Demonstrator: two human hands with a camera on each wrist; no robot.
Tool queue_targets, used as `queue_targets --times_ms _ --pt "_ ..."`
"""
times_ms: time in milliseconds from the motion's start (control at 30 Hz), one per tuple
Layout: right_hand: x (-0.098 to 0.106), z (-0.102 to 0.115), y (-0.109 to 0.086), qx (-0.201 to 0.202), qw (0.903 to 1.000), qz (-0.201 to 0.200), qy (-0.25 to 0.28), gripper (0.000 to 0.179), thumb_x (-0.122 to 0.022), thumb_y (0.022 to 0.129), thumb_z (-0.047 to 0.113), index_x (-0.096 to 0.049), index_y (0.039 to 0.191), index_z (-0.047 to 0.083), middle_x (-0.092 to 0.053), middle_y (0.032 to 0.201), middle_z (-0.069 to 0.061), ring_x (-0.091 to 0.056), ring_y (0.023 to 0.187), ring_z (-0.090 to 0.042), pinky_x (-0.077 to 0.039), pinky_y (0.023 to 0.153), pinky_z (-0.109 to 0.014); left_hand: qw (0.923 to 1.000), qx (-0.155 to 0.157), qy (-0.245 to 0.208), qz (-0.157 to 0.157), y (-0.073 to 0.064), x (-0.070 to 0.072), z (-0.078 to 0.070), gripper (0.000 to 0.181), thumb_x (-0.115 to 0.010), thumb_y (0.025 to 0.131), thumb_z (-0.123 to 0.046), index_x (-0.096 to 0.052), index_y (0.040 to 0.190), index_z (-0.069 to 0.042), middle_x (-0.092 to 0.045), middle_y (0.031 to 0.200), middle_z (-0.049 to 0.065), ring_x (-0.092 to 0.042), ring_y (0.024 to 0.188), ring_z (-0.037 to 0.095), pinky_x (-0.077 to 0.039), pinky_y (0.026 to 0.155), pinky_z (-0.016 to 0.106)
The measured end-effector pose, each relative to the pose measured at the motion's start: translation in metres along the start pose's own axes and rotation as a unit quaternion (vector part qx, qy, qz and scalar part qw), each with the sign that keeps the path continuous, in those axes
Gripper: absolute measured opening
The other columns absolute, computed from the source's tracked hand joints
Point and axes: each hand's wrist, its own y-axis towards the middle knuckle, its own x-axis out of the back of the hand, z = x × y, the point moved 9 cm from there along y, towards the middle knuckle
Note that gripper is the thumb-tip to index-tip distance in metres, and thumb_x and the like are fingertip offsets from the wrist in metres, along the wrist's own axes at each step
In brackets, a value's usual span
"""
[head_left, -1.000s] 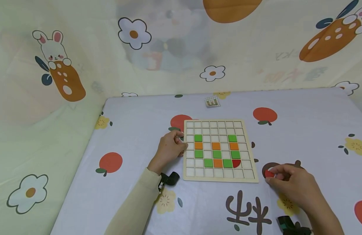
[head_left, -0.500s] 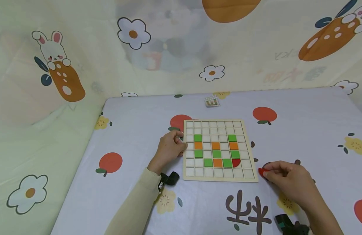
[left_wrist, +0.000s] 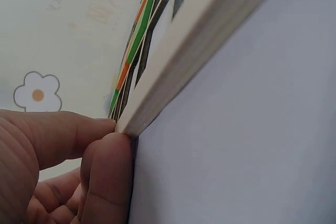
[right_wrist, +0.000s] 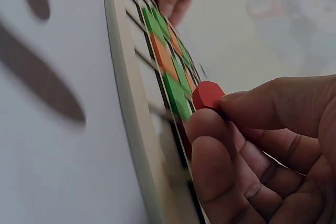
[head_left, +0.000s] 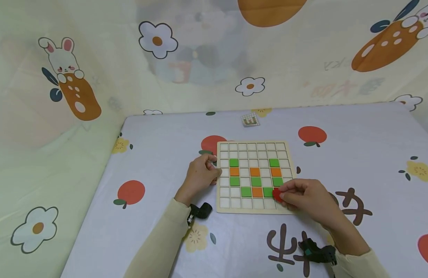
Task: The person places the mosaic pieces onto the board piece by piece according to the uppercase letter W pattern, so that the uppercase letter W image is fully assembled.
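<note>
My left hand (head_left: 199, 175) pinches the left edge of a wooden grid board (head_left: 242, 211) that lies on the table. In the left wrist view its thumb and finger meet at the board's rim (left_wrist: 173, 61). Between thumb and fingertips, my right hand (head_left: 313, 199) holds a small red block with a rounded side (right_wrist: 208, 94), over the lower right part of the board. Green blocks (head_left: 246, 192) and orange blocks (head_left: 257, 192) sit in several cells. A sliver of another red block (right_wrist: 185, 142) shows in the grid, mostly hidden by the right fingers.
Behind the board lies a small card with a printed grid pattern (head_left: 250, 120). The tablecloth (head_left: 158, 154) has printed fruit and flowers. A patterned curtain (head_left: 207, 100) stands behind the table, and another hangs at the left.
My right hand has moved left with the red block, from beside the board to over its lower right cells, covering the red block there. The left hand has stayed on the board's edge.
</note>
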Motion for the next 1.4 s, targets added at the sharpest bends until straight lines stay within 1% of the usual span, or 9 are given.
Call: queue_targets --times_ms 67,133,300,467,633,833,1033,1167,1400 --pt "-0.009 0.008 0.006 0.009 0.9997 0.016 0.017 0.021 -0.073 0.095 0.008 -0.074 0.111 -0.005 -0.076 0.093 -0.011 -0.068 0.073 -0.019 -0.06 0.064 -0.026 1.0 0.001 -0.001 -0.001 0.0 0.0 0.001 0.034 -0.072 0.093 -0.007 -0.063 0.126 -0.001 -0.064 0.078 0.006 -0.062 0.054 0.013 -0.05 0.055 0.024" --pt "-0.018 0.015 0.012 0.017 0.9993 0.025 0.022 0.019 -0.074 0.094 0.007 -0.074 0.109 -0.005 -0.075 0.09 -0.011 -0.068 0.072 -0.02 -0.06 0.065 -0.026 1.0 0.003 -0.003 0.0 0.0 0.0 0.001 0.034 -0.072 0.093 -0.007 -0.063 0.126 -0.001 -0.063 0.078 0.006 -0.062 0.054 0.013 -0.05 0.055 0.024" --pt "-0.034 0.033 0.025 0.032 0.9989 0.032 0.01 0.013 -0.074 0.094 0.007 -0.075 0.103 -0.002 -0.073 0.085 -0.009 -0.068 0.074 -0.022 -0.061 0.066 -0.026 1.0 -0.002 -0.007 0.002 0.001 0.0 0.001 0.034 -0.071 0.093 -0.007 -0.063 0.125 0.0 -0.064 0.078 0.006 -0.062 0.053 0.012 -0.052 0.057 0.025" --pt "-0.05 0.047 0.037 0.032 0.9987 0.04 0.002 0.008 -0.072 0.093 0.006 -0.076 0.098 0.001 -0.073 0.081 -0.007 -0.068 0.069 -0.021 -0.059 0.064 -0.027 1.0 -0.003 -0.005 0.002 0.002 0.0 0.002 0.034 -0.071 0.093 -0.006 -0.063 0.125 0.0 -0.064 0.078 0.006 -0.062 0.053 0.012 -0.052 0.057 0.024" --pt "-0.063 0.056 0.044 0.045 0.9982 0.039 -0.006 0.006 -0.073 0.092 0.005 -0.077 0.095 0.002 -0.073 0.079 -0.005 -0.067 0.066 -0.018 -0.057 0.061 -0.028 1.0 -0.002 -0.001 0.001 0.002 0.0 0.001 0.034 -0.072 0.093 -0.007 -0.063 0.125 0.0 -0.064 0.077 0.006 -0.061 0.053 0.012 -0.052 0.055 0.024" --pt "-0.072 0.063 0.05 0.057 0.9973 0.04 -0.023 0.006 -0.071 0.091 0.002 -0.077 0.091 0.003 -0.072 0.076 -0.004 -0.066 0.062 -0.017 -0.055 0.058 -0.029 1.0 0.001 -0.002 -0.001 0.002 -0.001 0.002 0.035 -0.073 0.093 -0.007 -0.063 0.126 0.0 -0.064 0.078 0.006 -0.061 0.053 0.013 -0.054 0.055 0.024" --pt "-0.075 0.069 0.051 0.069 0.9958 0.035 -0.049 0.008 -0.07 0.09 0.002 -0.078 0.089 0.004 -0.072 0.075 -0.002 -0.062 0.062 -0.015 -0.051 0.058 -0.03 1.0 0.004 -0.002 -0.003 0.003 0.0 0.001 0.037 -0.074 0.093 -0.008 -0.063 0.128 0.0 -0.063 0.078 0.006 -0.062 0.054 0.013 -0.054 0.055 0.024" --pt "-0.076 0.07 0.051 0.066 0.9952 0.026 -0.068 0.009 -0.07 0.09 0.003 -0.079 0.088 0.007 -0.072 0.075 0.0 -0.061 0.064 -0.014 -0.05 0.06 -0.029 1.0 0.006 -0.003 0.001 0.003 -0.001 0.001 0.037 -0.073 0.093 -0.008 -0.063 0.128 0.0 -0.064 0.078 0.006 -0.061 0.054 0.013 -0.053 0.055 0.024" --pt "-0.081 0.074 0.05 0.077 0.9931 0.013 -0.088 0.01 -0.071 0.089 0.004 -0.079 0.085 0.008 -0.071 0.076 0.001 -0.06 0.071 -0.015 -0.05 0.065 -0.03 0.9999 0.011 -0.006 0.001 0.002 0.0 0.0 0.037 -0.073 0.093 -0.008 -0.063 0.128 0.0 -0.064 0.078 0.006 -0.061 0.054 0.013 -0.053 0.055 0.023"
